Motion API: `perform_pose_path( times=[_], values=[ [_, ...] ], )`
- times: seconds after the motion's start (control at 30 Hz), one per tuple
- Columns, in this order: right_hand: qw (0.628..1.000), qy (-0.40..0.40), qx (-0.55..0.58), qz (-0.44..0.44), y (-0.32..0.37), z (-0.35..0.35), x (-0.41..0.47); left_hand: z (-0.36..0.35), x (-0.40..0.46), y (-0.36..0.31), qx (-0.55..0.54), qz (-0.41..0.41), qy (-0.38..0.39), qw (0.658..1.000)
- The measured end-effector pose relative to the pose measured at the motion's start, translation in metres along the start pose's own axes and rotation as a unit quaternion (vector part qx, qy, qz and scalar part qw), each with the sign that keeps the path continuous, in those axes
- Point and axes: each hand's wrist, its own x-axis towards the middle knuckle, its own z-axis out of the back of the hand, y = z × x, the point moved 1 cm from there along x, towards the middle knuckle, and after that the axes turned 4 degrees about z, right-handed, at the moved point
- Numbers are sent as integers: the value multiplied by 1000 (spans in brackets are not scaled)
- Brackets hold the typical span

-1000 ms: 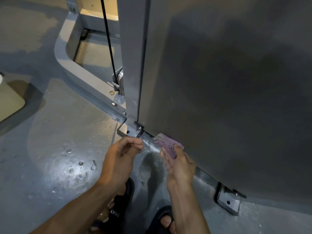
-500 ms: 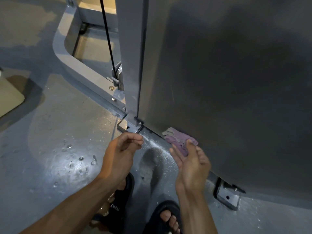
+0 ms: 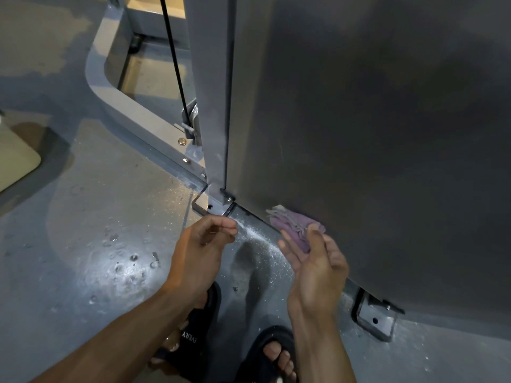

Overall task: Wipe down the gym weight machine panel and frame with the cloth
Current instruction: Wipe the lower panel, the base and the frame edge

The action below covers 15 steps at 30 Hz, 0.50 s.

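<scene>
Head view: right hand (image 3: 318,261) is held palm-up at the lower edge of the dark grey panel (image 3: 373,120), fingers nearly straight, thumb laid over a folded purple cloth (image 3: 293,226). Cloth is pinched between thumb and fingers and pressed against the bottom strip of the panel, just right of the corner post (image 3: 211,92). Left hand (image 3: 199,250) is held free just below the post's foot plate (image 3: 211,207), fingers loosely curled toward the thumb, nothing gripped; contact with the plate cannot be confirmed.

Around: a black cable (image 3: 172,64) is run down behind the post to a pulley (image 3: 192,116). A light grey curved base rail (image 3: 130,106) is bolted in from the left, with a brass bolt (image 3: 181,141) on it. A second foot bracket (image 3: 374,320) is seen at the panel's bottom edge, right of the right wrist. Black sandals (image 3: 199,335) are planted directly below both hands. A beige pad corner (image 3: 16,161) is seen at far left.

Room: wet grey floor (image 3: 96,244) with droplets is open to the left. Panel face is unobstructed above and right of the cloth. Panel's lower edge is raised slightly off the floor between the two brackets.
</scene>
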Motion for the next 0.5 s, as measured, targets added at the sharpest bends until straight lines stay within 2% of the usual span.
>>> perform_pose_path(
  times=[0.17, 0.23, 0.33, 0.5],
  values=[
    [988, -74, -13, -137, -41, -1, 28, -1, -2, -1, -4, 2, 3, 1000],
    [983, -85, -21, -160, -54, 3, 36, 1, -2, -1, -14, 5, 4, 1000],
    [989, -63, -26, -127, -49, 5, 30, 4, -1, 1, -19, 10, 4, 1000],
    [1000, -7, -4, -25, -12, 4, 6, 0, 0, 3, 9, 9, 2, 1000]
  ],
)
